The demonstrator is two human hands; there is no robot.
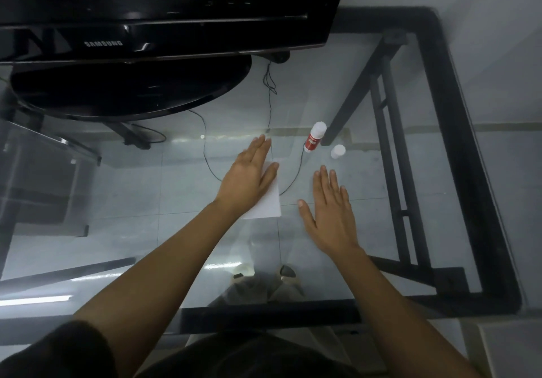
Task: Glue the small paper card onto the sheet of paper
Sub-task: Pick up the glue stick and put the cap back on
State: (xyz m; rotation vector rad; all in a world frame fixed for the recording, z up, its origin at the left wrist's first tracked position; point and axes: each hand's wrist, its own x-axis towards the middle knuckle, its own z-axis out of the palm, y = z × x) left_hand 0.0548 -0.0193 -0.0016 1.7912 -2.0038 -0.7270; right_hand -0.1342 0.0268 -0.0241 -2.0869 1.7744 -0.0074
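A white piece of paper (268, 201) lies on the glass table (187, 207), mostly under my left hand (249, 176), which rests flat on it with fingers straight. I cannot tell the small card from the sheet. My right hand (328, 212) lies flat and open on the glass just right of the paper, holding nothing. Beyond the hands stands a white glue stick with a red label (314, 137), tilted, and its white cap (338, 151) sits apart to its right.
A black Samsung monitor (164, 25) on an oval stand (132, 87) fills the far left. Thin black cables (269, 105) run across the glass behind the paper. The table's black metal frame (457, 154) borders the right and near edges.
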